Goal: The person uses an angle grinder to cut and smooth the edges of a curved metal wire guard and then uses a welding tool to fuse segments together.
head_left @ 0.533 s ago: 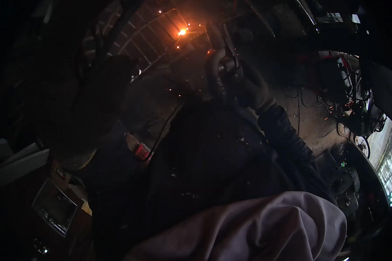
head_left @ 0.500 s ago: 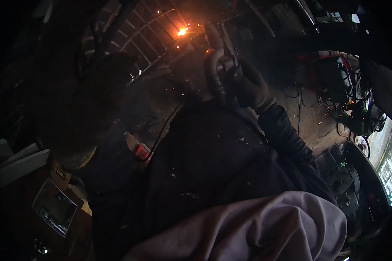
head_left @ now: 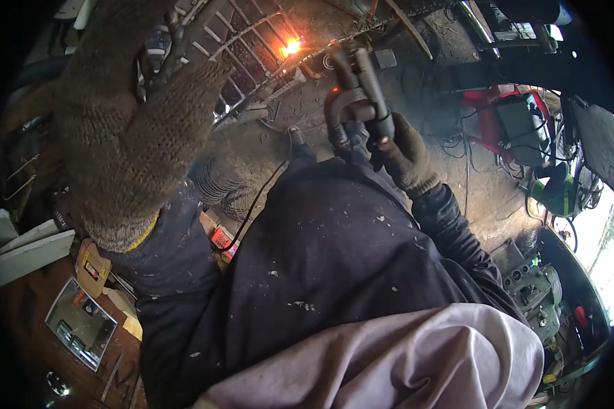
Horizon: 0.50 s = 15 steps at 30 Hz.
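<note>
My right hand (head_left: 408,155), in a brownish knit glove, is closed round a dark tubular welding tool (head_left: 370,78) with a thick curved part beside its handle. Past the tool's far end, a bright orange spot (head_left: 290,46) glows at the edge of a metal grille (head_left: 242,34). Large and close at the upper left is my left hand (head_left: 143,129), also in a knit glove. Its thumb and fingers bend round a dark metal piece in front of the grille; I cannot make out what it is. The left fingertips are partly hidden.
Coiled wire (head_left: 218,183) lies on the floor left of my legs, near a black cable (head_left: 259,204). A red machine (head_left: 484,123) with cables stands at the right. Lower right is a bin (head_left: 583,293) with metal parts; lower left, a framed mirror-like panel (head_left: 82,324).
The picture was much darker and is now bright. Flying sparks have mostly gone, while the hot spot still glows. The tool in my right hand has shifted slightly; my left hand has hardly moved.
</note>
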Tool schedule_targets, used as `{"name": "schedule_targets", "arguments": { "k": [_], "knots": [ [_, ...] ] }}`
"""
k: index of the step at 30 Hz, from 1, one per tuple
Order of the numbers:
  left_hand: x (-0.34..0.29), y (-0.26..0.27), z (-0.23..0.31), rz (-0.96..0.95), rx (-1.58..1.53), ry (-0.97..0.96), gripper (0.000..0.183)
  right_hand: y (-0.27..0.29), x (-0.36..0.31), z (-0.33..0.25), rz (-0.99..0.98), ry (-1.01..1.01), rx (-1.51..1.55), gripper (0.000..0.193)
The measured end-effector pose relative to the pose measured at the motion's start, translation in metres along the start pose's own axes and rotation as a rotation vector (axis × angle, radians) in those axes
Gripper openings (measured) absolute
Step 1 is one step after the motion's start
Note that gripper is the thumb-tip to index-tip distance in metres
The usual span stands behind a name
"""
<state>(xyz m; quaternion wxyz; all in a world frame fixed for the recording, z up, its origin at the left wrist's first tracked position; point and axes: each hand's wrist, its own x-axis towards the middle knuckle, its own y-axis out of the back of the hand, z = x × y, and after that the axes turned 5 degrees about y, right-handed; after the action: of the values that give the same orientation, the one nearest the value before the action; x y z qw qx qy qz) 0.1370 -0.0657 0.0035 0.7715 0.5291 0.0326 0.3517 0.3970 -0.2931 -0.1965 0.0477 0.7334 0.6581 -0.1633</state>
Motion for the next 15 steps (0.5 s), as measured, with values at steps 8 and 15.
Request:
{"name": "schedule_targets", "arguments": {
  "k": [8, 15],
  "knots": [
    [-0.023, -0.005, -0.012, 0.054, -0.029, -0.073, 0.065, -0.019, 0.009, -0.004, -0.074, 0.202, -0.619, 0.065],
    [-0.034, 0.005, -0.005, 0.048, 0.208, -0.09, 0.068, -0.026, 0.014, -0.005, -0.12, 0.145, -0.718, 0.063]
  ]
}}
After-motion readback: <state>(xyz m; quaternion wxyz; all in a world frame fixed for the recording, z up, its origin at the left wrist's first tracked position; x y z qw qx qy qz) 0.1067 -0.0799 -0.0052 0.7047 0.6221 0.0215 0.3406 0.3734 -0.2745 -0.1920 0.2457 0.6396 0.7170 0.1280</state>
